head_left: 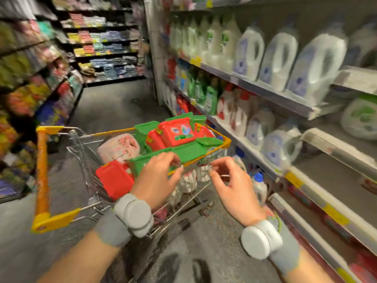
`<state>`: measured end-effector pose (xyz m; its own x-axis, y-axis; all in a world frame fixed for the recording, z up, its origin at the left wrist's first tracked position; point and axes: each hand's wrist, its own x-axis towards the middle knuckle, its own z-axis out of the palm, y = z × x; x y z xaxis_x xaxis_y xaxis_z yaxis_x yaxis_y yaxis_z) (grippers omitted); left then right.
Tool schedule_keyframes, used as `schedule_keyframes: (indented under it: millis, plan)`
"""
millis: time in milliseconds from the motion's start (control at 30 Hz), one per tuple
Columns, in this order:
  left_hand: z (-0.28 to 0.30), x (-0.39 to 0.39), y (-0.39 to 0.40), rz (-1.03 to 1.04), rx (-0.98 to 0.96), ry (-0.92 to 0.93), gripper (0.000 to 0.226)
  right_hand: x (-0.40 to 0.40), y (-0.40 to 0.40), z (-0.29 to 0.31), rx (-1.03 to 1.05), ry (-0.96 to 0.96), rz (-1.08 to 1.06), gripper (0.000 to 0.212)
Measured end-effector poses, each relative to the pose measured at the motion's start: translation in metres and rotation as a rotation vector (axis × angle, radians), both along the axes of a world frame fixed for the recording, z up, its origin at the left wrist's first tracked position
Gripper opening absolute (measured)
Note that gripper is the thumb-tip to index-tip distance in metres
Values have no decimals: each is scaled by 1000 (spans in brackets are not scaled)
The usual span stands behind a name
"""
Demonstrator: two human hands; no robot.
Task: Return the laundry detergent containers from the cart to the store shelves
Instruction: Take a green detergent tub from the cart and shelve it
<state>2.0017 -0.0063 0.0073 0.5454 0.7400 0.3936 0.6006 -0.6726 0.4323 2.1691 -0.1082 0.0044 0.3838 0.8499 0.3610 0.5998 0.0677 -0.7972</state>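
Several laundry detergent containers (177,133), red tubs with green lids, are piled in a wire shopping cart (42,172) with yellow and orange trim. My left hand (158,179) reaches over the cart's near right rim. Its bent fingers touch the green lid of the nearest container (184,153), and the thumb is by the rim. My right hand (230,180) hovers just right of it, outside the basket, fingers loosely curled and holding nothing. Both wrists wear grey bands with white discs. The picture is motion-blurred.
Store shelves (271,92) on the right hold white, green and red detergent bottles in rows, with a gap on the lower shelf (326,176). A pink-white pack (119,147) also lies in the cart. More shelves line the left side, and the grey aisle floor runs ahead.
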Motion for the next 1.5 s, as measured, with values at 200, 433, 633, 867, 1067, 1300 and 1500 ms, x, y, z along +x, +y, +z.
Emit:
schedule_keyframes:
  millis: [200, 433, 633, 867, 1067, 1300, 1500]
  plan:
    - [-5, -19, 117, 216, -133, 63, 19, 1, 133, -13, -135, 47, 123, 9]
    - [-29, -42, 192, 295, -344, 271, 57, -12, 237, -48, -330, 22, 182, 20]
    - [-60, -47, 237, 245, -568, 574, 80, -42, 292, -98, -534, 34, 75, 33]
    - [-88, -42, 270, 94, -741, 787, 102, -56, 315, -120, -617, 1, -150, 39]
    - [-86, -53, 284, 90, -928, 556, 117, -50, 331, -123, -560, 180, -166, 31]
    - [-36, -77, 310, -9, -1031, 203, 96, -41, 330, -91, -474, 922, 150, 57]
    - [16, -52, 323, -240, -975, 88, 89, -24, 316, -53, -294, 1196, 246, 41]
